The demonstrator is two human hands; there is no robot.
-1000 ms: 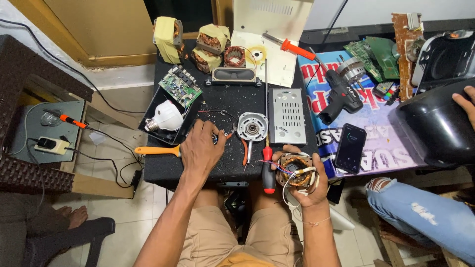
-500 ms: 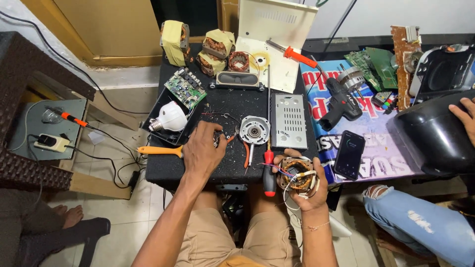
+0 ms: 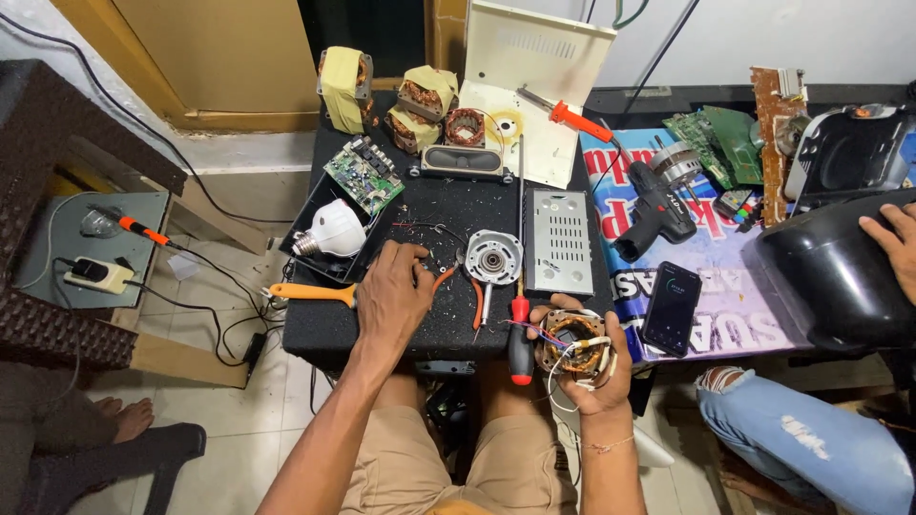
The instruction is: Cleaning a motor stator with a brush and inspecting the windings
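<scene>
At the far left a grey side table [image 3: 57, 286] carries a white power strip [image 3: 93, 275] and an orange-handled soldering iron [image 3: 143, 230]. On the black worktable [image 3: 382, 329], a shallow black tray [image 3: 307, 221] at its left edge holds a white bulb [image 3: 332, 229], with a green circuit board [image 3: 364, 175] leaning across the tray's upper corner. Behind them stand three transformers wrapped in yellow tape [image 3: 342, 88], then a long black speaker [image 3: 463, 162]. The left hand [image 3: 393, 298] lies palm down on the tabletop, fingers bent and slightly spread over orange-handled pliers [image 3: 448, 278]; whether they grip the pliers cannot be told. Just right of it lie a round white motor cap [image 3: 493, 259] and a perforated grey metal cover [image 3: 559, 239]. The right hand [image 3: 584, 367], at the table's front edge, has its fingers curled up around a copper-wound motor stator [image 3: 571, 345], its loose wires trailing down. A red-and-black screwdriver [image 3: 519, 343] lies beside it. Further right, a printed banner in blue, pink and red [image 3: 725, 315] covers a second surface, bearing a black drill [image 3: 658, 212] and a dark phone [image 3: 672, 307]. At the right edge another person's hand [image 3: 892, 243] rests on a black plastic housing [image 3: 840, 277].
</scene>
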